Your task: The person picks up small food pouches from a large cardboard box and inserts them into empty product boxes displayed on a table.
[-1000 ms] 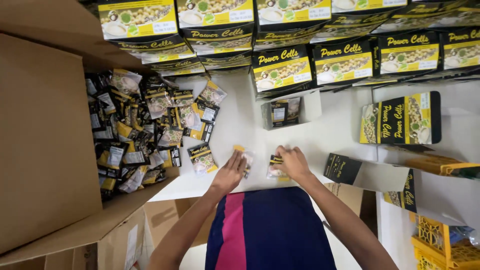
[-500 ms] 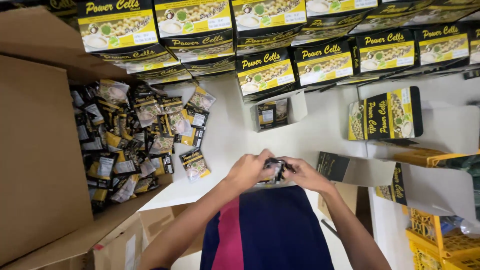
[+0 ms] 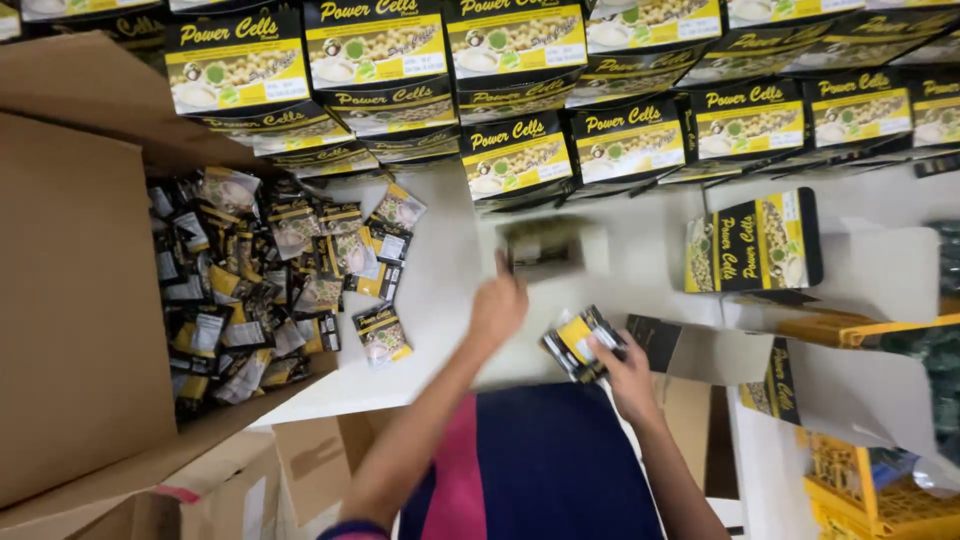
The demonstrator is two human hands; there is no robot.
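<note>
My right hand grips a small stack of black-and-yellow sachets just above the near edge of the white table. My left hand stretches forward, fingers touching a small open white box with sachets in it; the box is blurred. A big heap of loose sachets spills from the left onto the table.
Rows of stacked black-and-yellow cartons line the far side. One carton lies alone at the right, flattened cartons beside it. A large cardboard box stands at left, yellow crates at lower right.
Both hands were together on the table gathering sachets. Now the right hand holds the stack alone, and the left has reached forward to the small white box.
</note>
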